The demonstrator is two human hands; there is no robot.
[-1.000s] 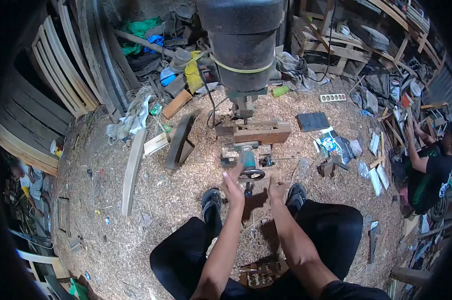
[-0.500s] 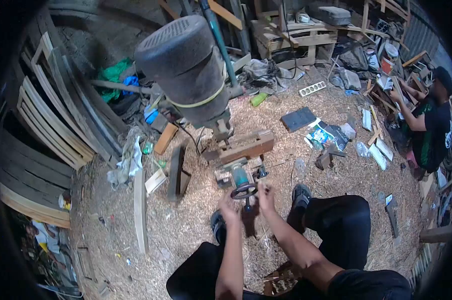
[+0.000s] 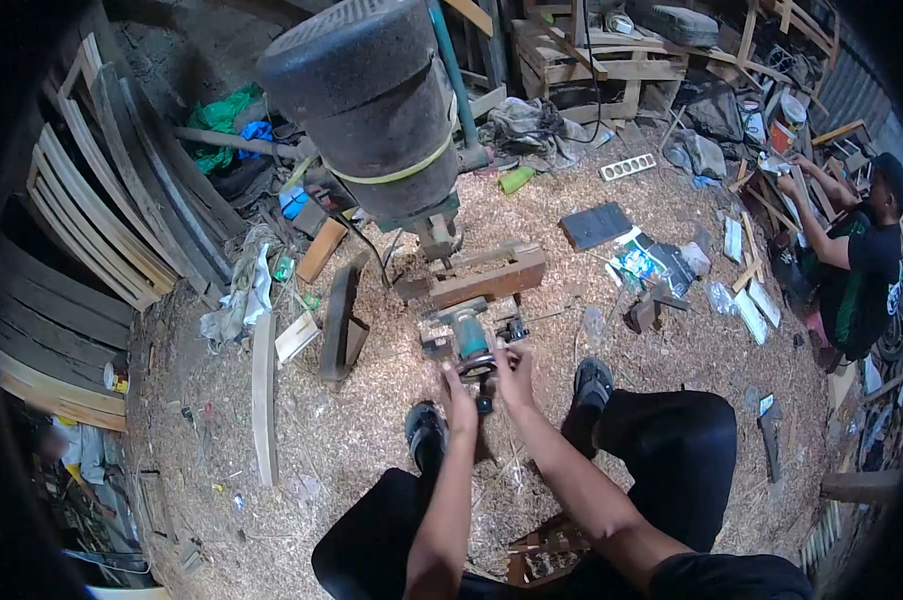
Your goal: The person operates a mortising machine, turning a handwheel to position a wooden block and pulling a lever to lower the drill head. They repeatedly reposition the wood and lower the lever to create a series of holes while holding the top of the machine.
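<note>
A black handwheel [image 3: 474, 367] sits at the near end of a green machine vise [image 3: 469, 334], low in front of my knees. My left hand [image 3: 459, 402] grips the wheel's left rim. On the right rim my right hand [image 3: 515, 378] is closed, its thumb side towards the vise. Beyond the vise lies a reddish-brown wooden block [image 3: 492, 276] with a rough slot along its top. A large dark motor [image 3: 372, 100] with a yellow band hangs above, and its chuck [image 3: 437, 240] points down at the block. No bit tip can be made out clearly.
Dark wooden pieces [image 3: 340, 325] and a long pale board [image 3: 264, 400] lie left of the vise. Curved slats [image 3: 97, 225] lean at the left. A power strip [image 3: 628, 167] and plastic packets [image 3: 642, 258] lie on the shavings. Another person [image 3: 857, 250] works at the right.
My right hand has come from beside the wheel onto its rim. My left hand stays at the left rim. The whole view has shifted slightly.
</note>
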